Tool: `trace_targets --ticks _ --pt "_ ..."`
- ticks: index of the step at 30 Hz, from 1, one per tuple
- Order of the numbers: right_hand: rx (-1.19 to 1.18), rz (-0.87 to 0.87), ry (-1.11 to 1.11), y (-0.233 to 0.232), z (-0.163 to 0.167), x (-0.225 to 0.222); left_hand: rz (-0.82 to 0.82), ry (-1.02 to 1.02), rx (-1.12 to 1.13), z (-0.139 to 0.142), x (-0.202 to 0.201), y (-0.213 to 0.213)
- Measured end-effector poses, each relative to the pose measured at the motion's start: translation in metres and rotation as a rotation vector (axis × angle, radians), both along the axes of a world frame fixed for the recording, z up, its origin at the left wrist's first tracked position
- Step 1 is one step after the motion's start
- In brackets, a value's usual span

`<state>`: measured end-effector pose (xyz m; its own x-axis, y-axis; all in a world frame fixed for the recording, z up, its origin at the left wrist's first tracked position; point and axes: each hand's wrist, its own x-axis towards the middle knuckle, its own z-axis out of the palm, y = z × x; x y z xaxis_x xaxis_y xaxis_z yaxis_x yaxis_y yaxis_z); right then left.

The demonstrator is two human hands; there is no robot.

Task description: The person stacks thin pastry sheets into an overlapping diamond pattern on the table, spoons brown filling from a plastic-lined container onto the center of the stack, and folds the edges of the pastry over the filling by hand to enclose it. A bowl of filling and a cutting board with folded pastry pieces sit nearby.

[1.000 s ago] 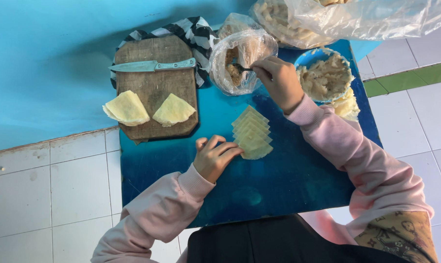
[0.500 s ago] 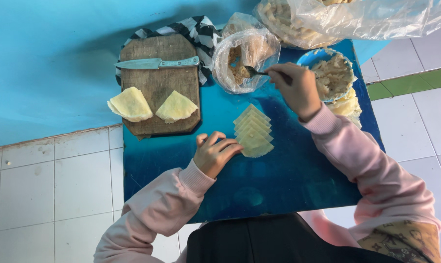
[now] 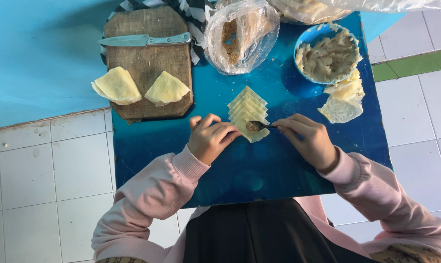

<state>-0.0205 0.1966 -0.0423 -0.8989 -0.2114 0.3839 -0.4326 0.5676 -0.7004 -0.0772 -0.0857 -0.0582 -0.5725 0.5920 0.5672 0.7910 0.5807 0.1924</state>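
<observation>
Several pale yellow wrapper pieces (image 3: 247, 104) lie overlapped in a row on the blue table (image 3: 288, 160). My right hand (image 3: 308, 141) holds a small spoon (image 3: 257, 126) with brown filling over the nearest piece. My left hand (image 3: 211, 138) rests its fingertips on the left edge of that same piece. Behind the row stands a clear plastic bag of brown filling (image 3: 240, 34).
A wooden cutting board (image 3: 147, 63) at the back left carries a knife (image 3: 145, 40) and two folded yellow sheets (image 3: 137, 88). A blue bowl of pale paste (image 3: 329, 54) sits at the back right, with white wrapper pieces (image 3: 344, 100) beside it. White floor tiles surround the table.
My right hand has come back from the plastic bag with the loaded spoon and now holds it over the nearest wrapper piece. My left hand stayed by the row.
</observation>
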Motion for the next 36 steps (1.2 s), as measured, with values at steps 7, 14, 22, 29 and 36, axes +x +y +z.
trace_targets --ticks 7,14,22,29,36 --pt "0.12 0.11 0.178 -0.006 0.0 0.001 0.051 -0.092 0.067 0.0 0.0 0.002" --pt "0.298 0.222 0.343 -0.004 0.01 0.003 0.052 -0.143 0.082 -0.002 -0.001 0.002" --pt "0.396 0.239 0.439 -0.001 0.008 0.006 0.045 -0.14 0.078 -0.002 0.001 0.001" --pt "0.369 0.246 0.442 -0.002 0.003 0.004 0.034 -0.131 0.053 -0.003 0.002 0.0" --pt "0.431 0.225 0.539 -0.002 -0.001 0.003 0.033 -0.134 0.073 -0.002 0.003 0.0"
